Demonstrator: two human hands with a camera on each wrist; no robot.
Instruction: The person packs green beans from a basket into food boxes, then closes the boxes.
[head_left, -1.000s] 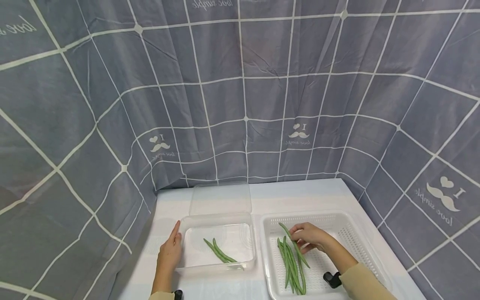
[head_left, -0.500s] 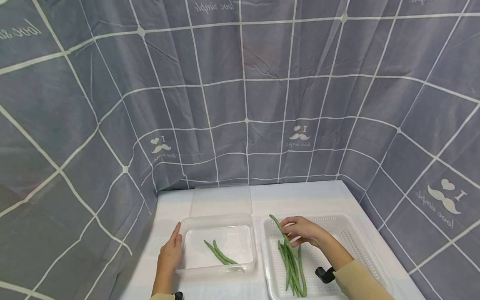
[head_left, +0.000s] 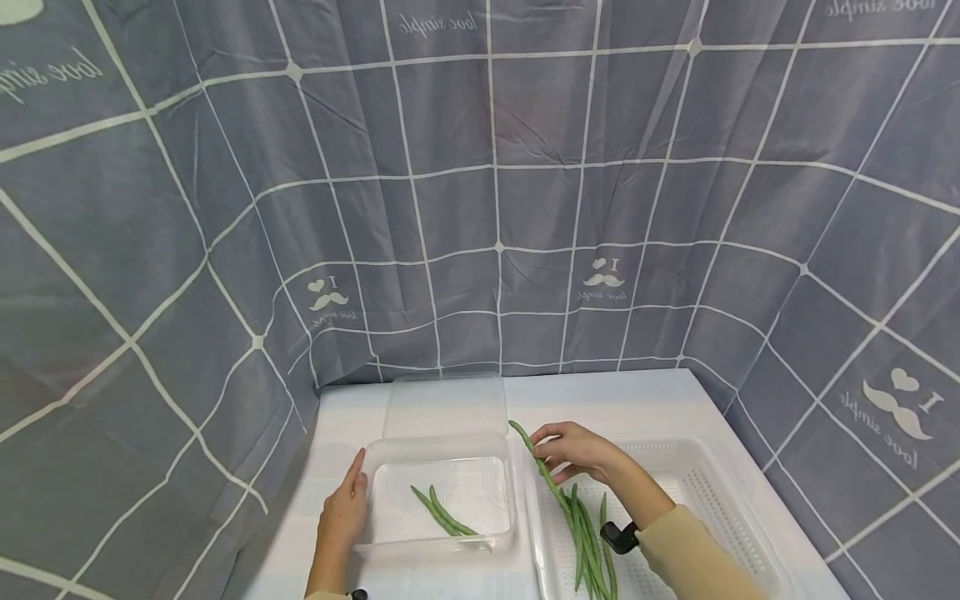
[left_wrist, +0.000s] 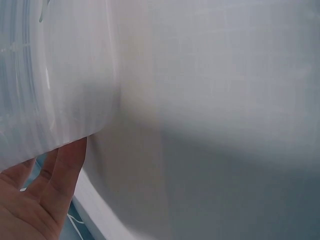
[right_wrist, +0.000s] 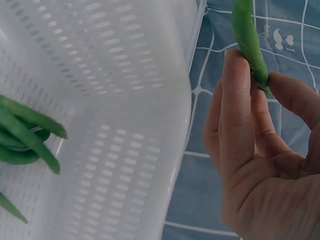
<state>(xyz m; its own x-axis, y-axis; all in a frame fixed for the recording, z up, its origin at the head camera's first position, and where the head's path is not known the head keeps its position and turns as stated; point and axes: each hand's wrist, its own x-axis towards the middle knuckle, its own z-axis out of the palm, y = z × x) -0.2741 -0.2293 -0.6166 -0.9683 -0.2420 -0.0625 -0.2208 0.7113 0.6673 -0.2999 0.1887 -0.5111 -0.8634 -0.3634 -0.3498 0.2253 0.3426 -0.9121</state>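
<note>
My right hand (head_left: 573, 452) pinches one green bean (head_left: 521, 432) between thumb and fingertips, over the left edge of a white perforated basket (head_left: 738, 508). The right wrist view shows the held bean (right_wrist: 248, 37) above the hand (right_wrist: 265, 160). More green beans (head_left: 588, 546) lie bunched in the basket's left part. To its left stands a clear plastic container (head_left: 400, 493) with a couple of green beans (head_left: 448, 515) inside. My left hand (head_left: 342, 510) rests against the container's left side, fingers fairly straight; the left wrist view shows these fingers (left_wrist: 70, 157) at its wall.
Behind the container lies a clear flat lid (head_left: 446, 407). The white table (head_left: 600, 396) is enclosed by a grey gridded curtain (head_left: 532, 208) at the back and both sides. A narrow gap separates container and basket.
My right hand has moved left with the pinched bean, from over the bunched beans to the basket's left edge. The left hand stays against the container.
</note>
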